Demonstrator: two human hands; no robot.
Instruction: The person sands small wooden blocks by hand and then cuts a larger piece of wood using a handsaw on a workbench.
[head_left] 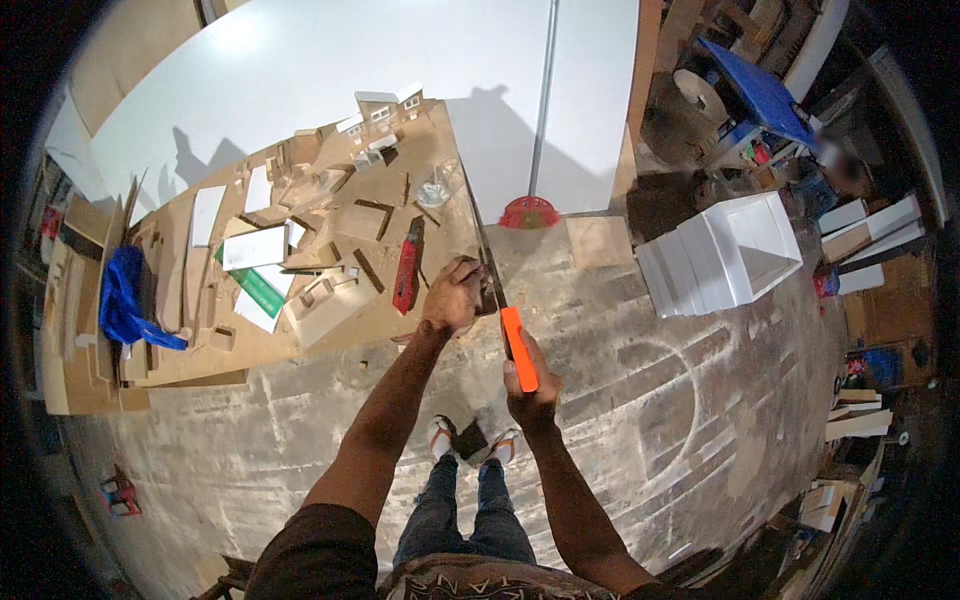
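Observation:
My right hand (530, 385) grips the orange handle (519, 338) of a saw, whose dark blade (488, 263) runs up along the right edge of the workbench (415, 160). My left hand (455, 295) is closed over a small dark piece (486, 300) at that edge, beside the blade; its exact shape is mostly hidden. Just left of it lies a red utility knife (407, 268). Higher up are a clear cup-like item (433, 194) and small cardboard or wood model houses (380, 115).
White panels, offcuts and a blue cloth (130, 290) cover the left bench. A large white board (530, 100) with a red round broom-like head (530, 213) is beyond it. A white box structure (725, 255) stands right, near stacked boards (870, 230). My feet (470, 440) are on concrete.

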